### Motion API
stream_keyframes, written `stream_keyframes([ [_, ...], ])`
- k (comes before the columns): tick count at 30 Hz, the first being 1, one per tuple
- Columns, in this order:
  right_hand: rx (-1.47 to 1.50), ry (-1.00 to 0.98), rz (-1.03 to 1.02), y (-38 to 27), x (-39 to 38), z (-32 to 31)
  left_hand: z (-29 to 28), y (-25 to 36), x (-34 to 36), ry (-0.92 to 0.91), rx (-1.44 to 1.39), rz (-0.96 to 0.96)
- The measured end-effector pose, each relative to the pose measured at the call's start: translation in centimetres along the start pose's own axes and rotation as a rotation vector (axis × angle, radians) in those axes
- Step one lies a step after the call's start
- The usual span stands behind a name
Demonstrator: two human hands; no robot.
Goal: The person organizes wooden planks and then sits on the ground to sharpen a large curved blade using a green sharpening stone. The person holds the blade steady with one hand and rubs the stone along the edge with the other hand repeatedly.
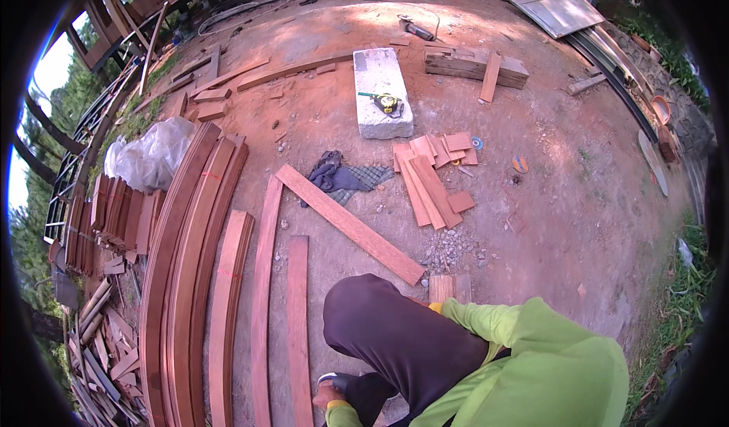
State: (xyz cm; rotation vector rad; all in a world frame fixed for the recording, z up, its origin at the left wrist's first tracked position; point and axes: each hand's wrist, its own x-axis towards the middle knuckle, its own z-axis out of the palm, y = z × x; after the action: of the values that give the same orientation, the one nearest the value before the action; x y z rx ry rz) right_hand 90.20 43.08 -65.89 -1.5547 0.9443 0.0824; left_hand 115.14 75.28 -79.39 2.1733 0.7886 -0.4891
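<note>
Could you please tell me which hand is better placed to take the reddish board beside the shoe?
Probably the left hand: it is beside that board, while the right hand, mostly hidden, is beyond the knee.

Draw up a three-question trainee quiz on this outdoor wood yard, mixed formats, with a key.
1. Choose one. What lies on top of the white block?
A) a hammer
B) a tape measure
C) a bucket

2. True or false: the slanting plank, whose near end lies by the raised knee, runs parallel to the long plank on its left.

3. Fill in: the person's ____ hand is mostly hidden by the raised knee.

Key
1: B.
2: False; they spread apart from their far ends.
3: Right; only a little of the right hand shows.
</note>
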Motion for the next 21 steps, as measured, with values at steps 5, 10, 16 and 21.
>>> stream_keyframes([
  [5, -0.004, 0.008, 0.023, 1.1, -0.5, 0.2, -1.1, 1.1, -1.1, -0.018, -0.202, -0.187],
  [10, -0.041, -0.053, -0.016, 0.8, 0.3, 1.2, -3.0, -5.7, 8.1, -0.287, 0.694, 0.272],
  [16, -0.071, -0.024, -0.084, 1.8, 1.9, 0.9, -2.7, -0.7, 4.2, -0.377, 1.307, 0.449],
  [21, -0.087, -0.022, -0.247, 3.0, 6.8, 3.9, -0.8, -2.5, 5.1, -0.370, 0.248, -0.012],
])
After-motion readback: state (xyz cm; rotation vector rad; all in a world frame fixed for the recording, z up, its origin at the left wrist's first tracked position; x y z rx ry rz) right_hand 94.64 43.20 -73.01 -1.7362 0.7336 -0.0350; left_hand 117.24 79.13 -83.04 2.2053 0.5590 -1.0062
